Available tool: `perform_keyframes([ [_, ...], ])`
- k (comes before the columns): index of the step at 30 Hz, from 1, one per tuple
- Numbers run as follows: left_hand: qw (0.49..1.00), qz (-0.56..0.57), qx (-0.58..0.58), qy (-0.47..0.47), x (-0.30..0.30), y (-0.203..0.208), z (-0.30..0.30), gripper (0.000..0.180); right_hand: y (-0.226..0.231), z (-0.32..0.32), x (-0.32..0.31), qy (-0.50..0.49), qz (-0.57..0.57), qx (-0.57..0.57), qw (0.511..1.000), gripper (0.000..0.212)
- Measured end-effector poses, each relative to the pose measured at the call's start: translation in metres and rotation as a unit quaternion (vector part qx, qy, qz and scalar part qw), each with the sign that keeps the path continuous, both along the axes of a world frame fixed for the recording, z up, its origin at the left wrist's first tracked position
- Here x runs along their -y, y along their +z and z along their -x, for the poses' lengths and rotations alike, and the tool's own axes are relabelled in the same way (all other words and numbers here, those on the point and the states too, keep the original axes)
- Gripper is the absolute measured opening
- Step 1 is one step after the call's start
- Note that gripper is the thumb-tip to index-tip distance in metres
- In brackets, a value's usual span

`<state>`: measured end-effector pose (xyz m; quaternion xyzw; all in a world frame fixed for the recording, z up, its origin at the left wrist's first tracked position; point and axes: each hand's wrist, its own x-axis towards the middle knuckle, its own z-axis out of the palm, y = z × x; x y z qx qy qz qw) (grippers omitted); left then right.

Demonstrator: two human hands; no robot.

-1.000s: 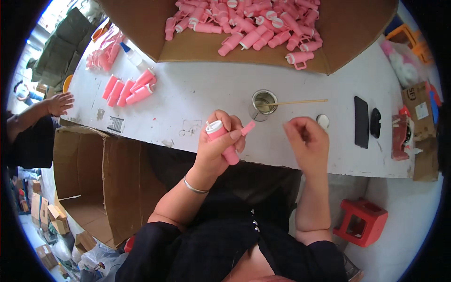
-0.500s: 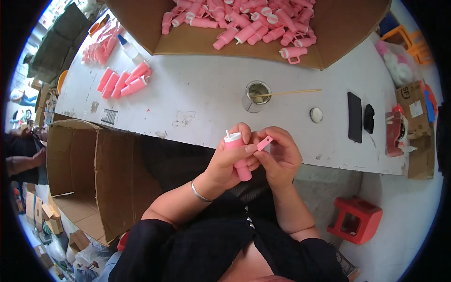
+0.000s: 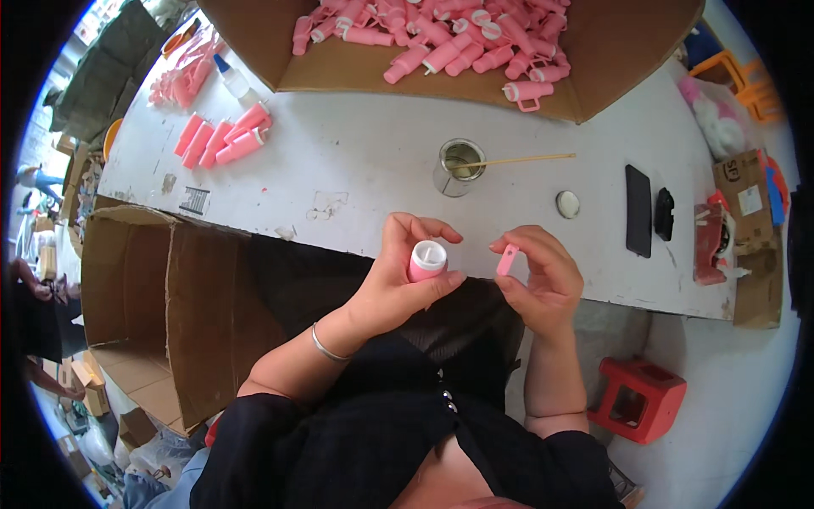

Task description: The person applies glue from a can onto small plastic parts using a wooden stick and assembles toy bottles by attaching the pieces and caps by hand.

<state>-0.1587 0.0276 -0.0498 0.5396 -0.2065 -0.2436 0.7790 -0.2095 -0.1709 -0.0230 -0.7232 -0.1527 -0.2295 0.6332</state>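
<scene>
My left hand (image 3: 373,288) is wrapped round a small pink tumbler (image 3: 419,272) with a white lid and straw. The lid end tips up toward me, and the hand hides much of the body. Between the thumb and fingers of my right hand (image 3: 555,284) is a small pink handle (image 3: 508,260), with a hole visible near its upper end. A gap separates the handle from the tumbler. Both hands are just over the table's near edge. Several handleless pink tumblers (image 3: 219,144) lie grouped on the table's left, and a pile of pink pieces (image 3: 180,85) lies behind them.
Beyond my hands stands an open metal can (image 3: 443,180) with a thin stick across it. A cardboard box (image 3: 339,80) of pink tumblers, a blue-capped bottle (image 3: 233,82), a round lid (image 3: 568,204) and a black phone-like slab (image 3: 638,212) surround it. An open carton (image 3: 199,331) sits left.
My hands have moved apart, taking the handle rightward away from the tumbler. The tumbler has tilted so its lid faces me more, and the handle has turned more upright.
</scene>
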Motion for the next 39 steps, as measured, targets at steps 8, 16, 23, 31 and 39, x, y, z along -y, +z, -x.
perform_keyframes([
  [8,0.969,-0.067,0.236,-0.006,-0.017,-0.001,-0.011,0.042,0.014,-0.008,0.007,0.057,0.189,-0.019,0.98,0.04],
  [16,0.994,-0.047,0.086,0.039,-0.024,0.022,0.005,0.033,0.035,-0.023,0.009,0.163,0.22,-0.054,0.96,0.041],
  [23,0.99,-0.068,0.116,0.03,-0.028,0.026,0.004,0.033,0.046,-0.029,0.011,0.201,0.268,-0.059,0.94,0.038],
  [31,0.992,-0.077,0.097,0.017,-0.029,0.027,0.005,0.029,0.055,-0.032,0.01,0.202,0.317,-0.043,0.925,0.035],
  [39,0.993,-0.071,0.096,0.013,-0.028,0.026,0.005,0.029,0.06,-0.032,0.007,0.206,0.359,-0.03,0.91,0.034],
])
